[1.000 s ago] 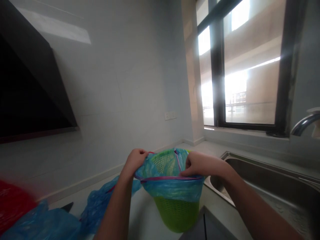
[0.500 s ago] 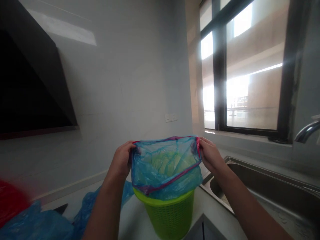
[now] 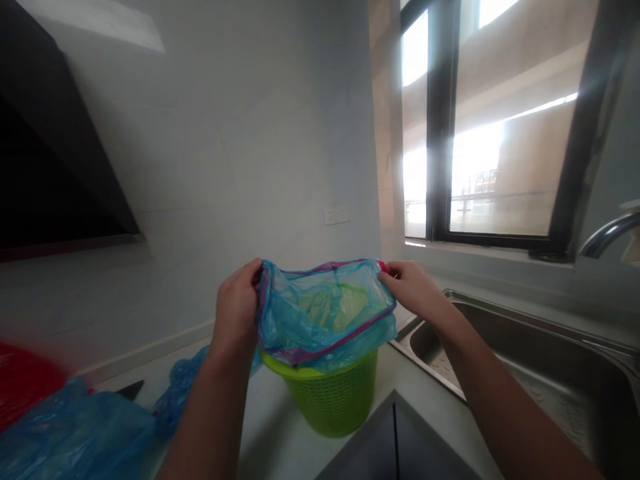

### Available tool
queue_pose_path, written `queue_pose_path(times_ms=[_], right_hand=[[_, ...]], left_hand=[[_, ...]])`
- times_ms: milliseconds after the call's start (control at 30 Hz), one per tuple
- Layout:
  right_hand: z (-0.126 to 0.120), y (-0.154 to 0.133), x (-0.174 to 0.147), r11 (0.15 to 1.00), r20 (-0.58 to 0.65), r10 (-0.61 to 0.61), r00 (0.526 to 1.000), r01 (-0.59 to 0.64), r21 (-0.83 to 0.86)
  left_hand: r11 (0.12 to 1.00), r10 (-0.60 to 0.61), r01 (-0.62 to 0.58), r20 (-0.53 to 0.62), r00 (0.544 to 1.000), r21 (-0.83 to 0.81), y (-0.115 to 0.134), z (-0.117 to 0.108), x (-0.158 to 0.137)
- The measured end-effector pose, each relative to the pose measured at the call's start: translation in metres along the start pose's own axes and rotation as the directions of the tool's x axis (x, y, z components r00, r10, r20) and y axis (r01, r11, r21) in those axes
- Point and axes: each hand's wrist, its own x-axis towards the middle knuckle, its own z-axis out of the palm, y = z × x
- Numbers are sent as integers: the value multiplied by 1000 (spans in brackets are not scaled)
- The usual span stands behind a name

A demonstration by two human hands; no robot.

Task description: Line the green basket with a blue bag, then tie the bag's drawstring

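Note:
A translucent blue plastic bag (image 3: 320, 333) with a purple-red edge band is stretched over the mouth of a lime-green perforated plastic basket (image 3: 333, 400). My left hand (image 3: 237, 307) is closed on the bag's left corner, its fingertips partly hidden behind the film. At the opposite corner my right hand (image 3: 413, 287) pinches the bag by a red part of its edge. Through the film, part of the basket's far rim shows. The basket stands upright on the white countertop (image 3: 273, 443).
On the right is a steel sink (image 3: 530, 373) with a faucet (image 3: 610, 233). More blue plastic bags (image 3: 75, 433) and a red bag (image 3: 27, 383) lie at left, by a dark pointed blade (image 3: 131, 389). A grey panel (image 3: 400, 443) is in front.
The view has tilted down slightly, showing more of the basket's base and the grey panel. Both hands still hold the bag; its right corner sits slightly further left against the basket.

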Motion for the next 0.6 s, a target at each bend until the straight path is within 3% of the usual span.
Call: queue_pose_path(times_ms=[67,167,300,367,500,600], right_hand=[[1,1,2,999,-66,3,998,0,52],[4,9,10,960,-210,72,975,-11,281],[7,24,22,833,-363,232,902,8,553],[6,30,26,778,-406,288,867,35,627],[-1,28,27,649,-376,381,845,45,759],[-7,18,24,539,-244,419,875,-23,842]], left_hand=[[999,20,-20,-14,1000,-36,5,4,-7],[986,-9,-4,-82,997,-168,7,5,-6],[878,-236,154,-130,963,-454,4,2,10],[816,-318,164,-194,928,-554,5,1,17],[774,-406,174,-266,874,-609,4,2,19],[820,-342,135,-287,895,-555,-5,3,19]])
